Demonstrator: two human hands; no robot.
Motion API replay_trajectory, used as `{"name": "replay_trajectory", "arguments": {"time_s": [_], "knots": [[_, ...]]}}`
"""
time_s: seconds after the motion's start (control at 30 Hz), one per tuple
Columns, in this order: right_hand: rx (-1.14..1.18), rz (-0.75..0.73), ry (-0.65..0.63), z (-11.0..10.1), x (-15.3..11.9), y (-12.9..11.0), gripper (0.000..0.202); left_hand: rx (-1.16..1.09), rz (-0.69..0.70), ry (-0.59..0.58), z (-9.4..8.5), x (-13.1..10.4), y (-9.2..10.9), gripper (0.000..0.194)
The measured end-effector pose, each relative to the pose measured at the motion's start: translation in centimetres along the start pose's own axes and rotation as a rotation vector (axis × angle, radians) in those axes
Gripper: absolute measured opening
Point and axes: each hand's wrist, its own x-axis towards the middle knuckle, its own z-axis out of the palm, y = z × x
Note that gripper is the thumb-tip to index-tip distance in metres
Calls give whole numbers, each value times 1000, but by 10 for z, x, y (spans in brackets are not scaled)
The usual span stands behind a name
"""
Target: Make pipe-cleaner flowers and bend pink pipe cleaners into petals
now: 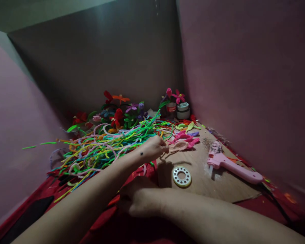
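Observation:
My left hand [155,148] reaches across the front of the pipe cleaner pile [112,145], fingers pinched. From its fingertips a peach looped pipe cleaner petal [180,146] sticks out to the right, over the wooden board [198,162]. Lower and nearer to me, my right hand [138,196] is curled closed above the red cloth [104,220]. Its fingers face away, so anything in them is hidden. Just behind the petal lie several pink pipe cleaner petals [186,137]. A round, flat bobbin-like disc with holes [182,184] rests on the board.
A pink glue gun [234,166] lies on the board's right side, its cord running off the near edge. Finished pipe cleaner flowers [118,117] stand along the back, beside a lidded jar [183,111]. Walls close in on both sides. A dark flat object [27,220] lies at lower left.

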Motion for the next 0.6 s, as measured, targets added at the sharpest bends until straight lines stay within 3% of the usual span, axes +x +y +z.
{"name": "replay_trajectory", "arguments": {"time_s": [0.1,0.23,0.43,0.6], "knots": [[-10,-65,-4,-2,-2,1,32,65,-4,-8,13,23,-4,35],[-35,-108,13,0,-1,3,33,151,0,4,23,36,-7,38],[-33,-119,37,1,-1,4,31,256,12,69,26,37,-9,38],[-34,-109,24,2,0,5,32,275,-8,158,21,23,-12,33]]}}
